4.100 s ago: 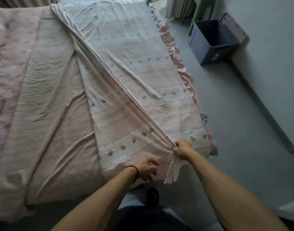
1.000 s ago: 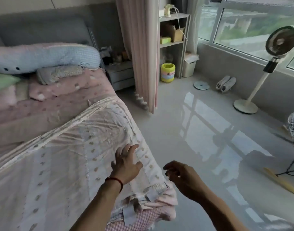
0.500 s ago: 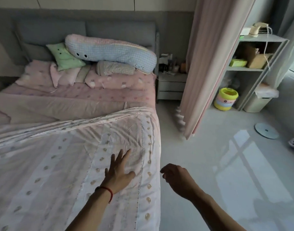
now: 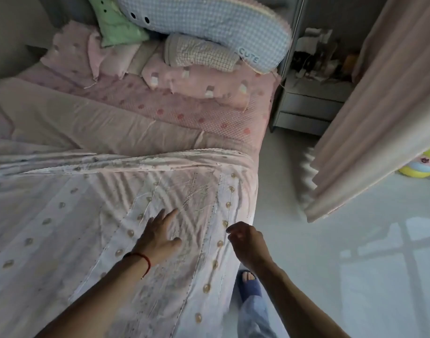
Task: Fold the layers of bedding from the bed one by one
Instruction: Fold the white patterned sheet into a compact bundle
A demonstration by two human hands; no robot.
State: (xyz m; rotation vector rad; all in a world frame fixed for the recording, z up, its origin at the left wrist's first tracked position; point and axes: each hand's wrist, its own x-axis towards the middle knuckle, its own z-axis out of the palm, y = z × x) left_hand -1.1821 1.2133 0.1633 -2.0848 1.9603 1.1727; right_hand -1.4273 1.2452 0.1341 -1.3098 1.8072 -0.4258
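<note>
A pale pink sheet [image 4: 62, 215] with rows of small gold motifs lies folded over the near part of the bed; its folded edge runs across the bed from left to right. My left hand [image 4: 157, 236], with a red string at the wrist, rests flat on it, fingers spread. My right hand [image 4: 246, 242] hovers over the sheet's right border at the bed's side, fingers loosely curled, holding nothing. Beyond the fold lie a beige blanket [image 4: 99, 128] and a pink dotted sheet [image 4: 184, 111].
Pillows pile at the head: a long blue checked one [image 4: 209, 23], a green one [image 4: 116, 25], pink ones [image 4: 196, 81]. A grey nightstand [image 4: 309, 103] and a pink curtain [image 4: 370, 113] stand right of the bed. My slippered foot [image 4: 249, 284] is on the grey floor.
Since 4 s ago I let go of the sheet's corner and walked along the bed's side. Over the last second the view tilted down toward the bed, and both hands stayed empty over the sheet.
</note>
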